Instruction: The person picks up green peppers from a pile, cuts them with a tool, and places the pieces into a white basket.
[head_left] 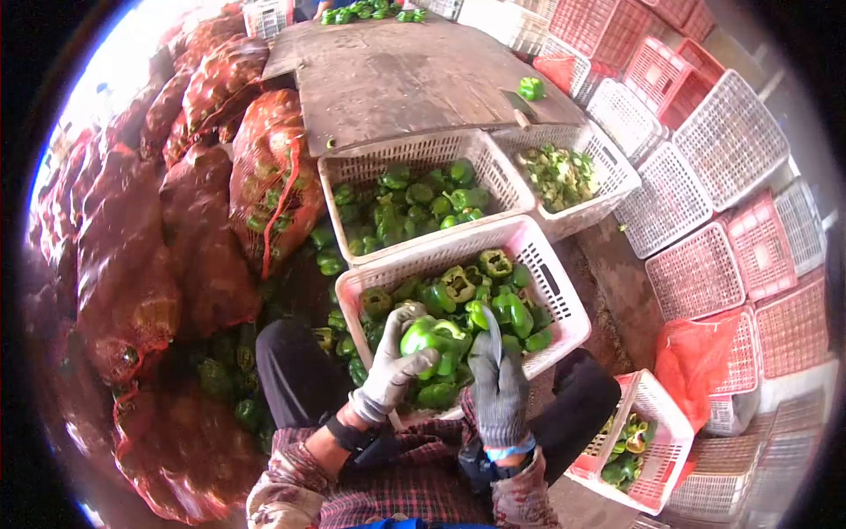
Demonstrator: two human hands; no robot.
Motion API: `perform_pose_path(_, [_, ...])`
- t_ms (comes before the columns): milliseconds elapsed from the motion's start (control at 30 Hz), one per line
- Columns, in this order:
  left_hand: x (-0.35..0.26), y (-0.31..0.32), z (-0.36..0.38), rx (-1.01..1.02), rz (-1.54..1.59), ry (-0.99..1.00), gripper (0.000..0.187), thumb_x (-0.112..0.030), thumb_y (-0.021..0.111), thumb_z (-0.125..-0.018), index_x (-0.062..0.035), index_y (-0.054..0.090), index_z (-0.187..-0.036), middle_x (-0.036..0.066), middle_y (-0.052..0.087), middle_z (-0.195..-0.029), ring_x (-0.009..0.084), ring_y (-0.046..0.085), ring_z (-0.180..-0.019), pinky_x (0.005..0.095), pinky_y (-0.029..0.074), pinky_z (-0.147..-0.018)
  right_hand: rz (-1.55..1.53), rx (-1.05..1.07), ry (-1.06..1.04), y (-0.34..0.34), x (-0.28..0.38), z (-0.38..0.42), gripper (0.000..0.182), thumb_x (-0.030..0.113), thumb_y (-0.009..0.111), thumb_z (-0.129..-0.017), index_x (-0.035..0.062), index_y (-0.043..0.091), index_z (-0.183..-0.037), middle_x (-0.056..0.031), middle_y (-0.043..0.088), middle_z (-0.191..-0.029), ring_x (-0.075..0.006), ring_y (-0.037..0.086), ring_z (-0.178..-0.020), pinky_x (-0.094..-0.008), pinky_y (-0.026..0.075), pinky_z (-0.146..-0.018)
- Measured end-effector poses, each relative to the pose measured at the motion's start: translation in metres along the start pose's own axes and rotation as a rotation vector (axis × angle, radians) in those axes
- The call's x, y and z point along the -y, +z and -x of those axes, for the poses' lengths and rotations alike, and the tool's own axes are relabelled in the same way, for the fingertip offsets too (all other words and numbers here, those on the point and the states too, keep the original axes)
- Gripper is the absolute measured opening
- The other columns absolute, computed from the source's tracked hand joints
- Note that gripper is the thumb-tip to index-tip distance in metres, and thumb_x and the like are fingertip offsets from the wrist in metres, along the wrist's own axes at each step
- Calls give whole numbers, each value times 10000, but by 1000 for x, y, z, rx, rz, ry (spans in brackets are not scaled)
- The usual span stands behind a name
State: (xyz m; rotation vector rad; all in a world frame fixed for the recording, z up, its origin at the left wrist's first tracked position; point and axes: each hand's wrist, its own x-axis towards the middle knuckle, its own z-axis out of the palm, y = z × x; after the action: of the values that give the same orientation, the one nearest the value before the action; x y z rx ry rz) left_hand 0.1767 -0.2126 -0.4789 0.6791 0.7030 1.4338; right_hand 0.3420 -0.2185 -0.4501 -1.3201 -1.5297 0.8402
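Observation:
My left hand [394,366], in a pale glove, is closed around a green bell pepper [429,339]. A knife [493,333] is gripped in my right hand [500,388], which wears a grey glove; its blade points up and away from me, beside the pepper. Both hands are over the near edge of a white plastic crate [348,286] between my knees. Whole and cored green peppers [457,285] fill this crate, some with their hollow insides showing. Just behind it stands a second crate [330,181] of green peppers [423,198].
A smaller crate [608,189] holds pale green scraps [560,176]. Beyond is a wooden board [388,79] with one pepper [531,88] and another knife [522,116]. Red mesh sacks [123,256] pile up at left. Stacked crates [696,269] line the right, with a scrap crate [674,445] near my knee.

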Motion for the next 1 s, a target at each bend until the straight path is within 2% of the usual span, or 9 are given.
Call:
perform_pose_path(200, [24, 16, 2, -57, -125, 103, 651, -241, 704, -855, -68, 370, -1386, 50, 413, -1346, 175, 417, -1230, 338, 363, -1040, 416, 115, -170, 3, -3, 23, 155, 179, 568, -935, 36, 623, -908, -211, 600, -711, -418, 584, -646, -463, 442, -535])
perform_pose_path(367, [29, 21, 4, -192, -484, 261, 638, -228, 716, -839, -58, 382, -1356, 66, 431, -1299, 199, 414, -1208, 354, 332, -1053, 465, 323, 62, -5, -22, 27, 238, 293, 562, -935, 87, 598, -1050, -103, 613, -914, -283, 609, -771, -414, 462, -609])
perform_pose_path(467, [37, 28, 4, -177, -217, 168, 582, -179, 682, -867, -60, 379, -1349, 54, 468, -1247, 152, 454, -1143, 315, 389, -996, 417, 212, -200, -5, -40, 26, 310, 217, 525, -960, 66, 587, -1223, -202, 658, -831, -281, 549, -478, -394, 436, -438])
perform_pose_path(533, [43, 30, -5, -243, -153, 208, 562, -179, 675, -873, -56, 388, -1340, 58, 472, -1235, 152, 459, -1128, 314, 396, -984, 538, 335, -61, -10, -28, 33, 327, 208, 567, -932, 73, 592, -1228, -209, 620, -763, -336, 580, -602, -448, 447, -535])
perform_pose_path(700, [33, 19, -21, -346, -42, 257, 484, -219, 626, -908, -47, 420, -1310, 66, 513, -1204, 158, 490, -1099, 297, 408, -957, 803, 66, -648, -11, -92, 60, 379, 186, 620, -902, 76, 575, -1262, -169, 616, -764, -339, 569, -639, -415, 457, -572])
perform_pose_path(800, [27, -3, -27, -289, -81, 228, 464, -257, 585, -920, -56, 426, -1308, 76, 538, -1180, 158, 502, -1082, 306, 411, -948, 132, 39, -87, -22, -17, 35, 385, 163, 638, -895, 81, 575, -1265, -177, 644, -842, -336, 605, -710, -357, 471, -601])
perform_pose_path(867, [16, 11, -14, -158, -380, 46, 629, -342, 624, -857, -97, 378, -1382, 119, 472, -1288, 250, 474, -1199, 391, 412, -1010, -106, 208, 367, -11, -137, 35, 432, 152, 648, -875, 78, 547, -1289, -123, 670, -1093, -225, 649, -944, -303, 496, -719])
perform_pose_path(967, [57, 17, -7, -23, -382, 6, 647, -305, 658, -883, -22, 375, -1391, 137, 478, -1319, 222, 430, -1242, 332, 340, -1054, 89, 226, -43, -11, -70, 4, 453, 163, 647, -874, 79, 529, -1303, -117, 663, -1103, -223, 642, -952, -311, 494, -732])
perform_pose_path(1000, [72, 5, -7, 39, -200, -56, 426, -326, 628, -916, -69, 540, -1244, 77, 639, -1053, 151, 611, -896, 322, 510, -776, 156, 222, -129, -11, -57, 1, 460, 166, 647, -873, 79, 523, -1308, -115, 660, -1107, -222, 640, -954, -314, 494, -736])
